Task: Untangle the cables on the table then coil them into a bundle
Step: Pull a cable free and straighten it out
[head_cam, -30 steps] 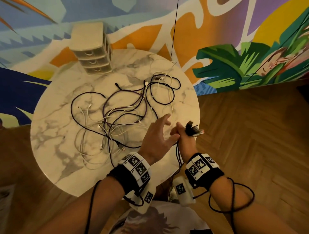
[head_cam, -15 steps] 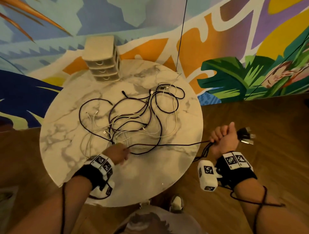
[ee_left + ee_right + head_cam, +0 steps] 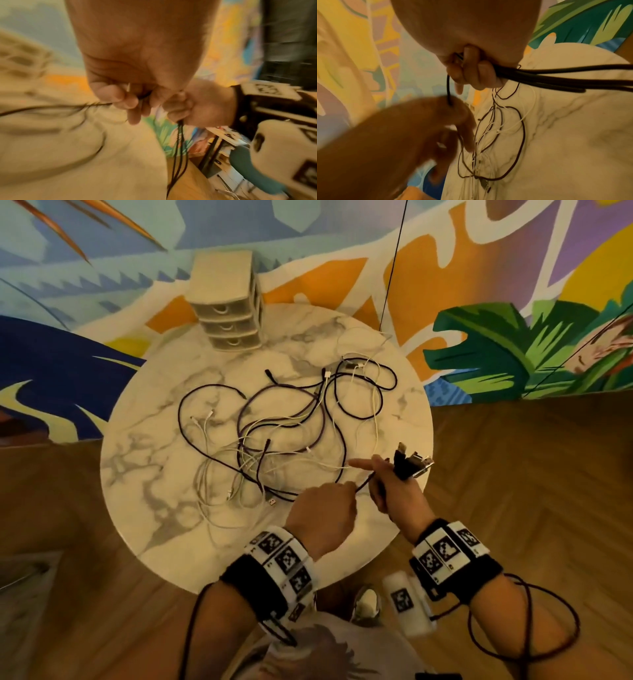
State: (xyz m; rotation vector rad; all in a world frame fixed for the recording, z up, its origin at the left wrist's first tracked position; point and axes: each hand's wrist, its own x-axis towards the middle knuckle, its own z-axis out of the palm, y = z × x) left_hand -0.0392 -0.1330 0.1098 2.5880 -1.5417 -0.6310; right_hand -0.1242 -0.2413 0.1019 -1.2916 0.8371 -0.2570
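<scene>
- Drawer unit (image 3: 228, 302) stands at the table's (image 3: 144, 474) 11 o'clock edge.
- Tangle (image 3: 284, 436) of black and white cables lies spread over the table's centre.
- Left hand (image 3: 322, 508), at the table's 5 o'clock, pinches a black cable (image 3: 363, 487) that runs from the tangle.
- Right hand (image 3: 394, 491), just right of the left, grips a bundle (image 3: 409, 463) of black loops at the 4 o'clock edge, its index finger straight toward 9 o'clock.
</scene>
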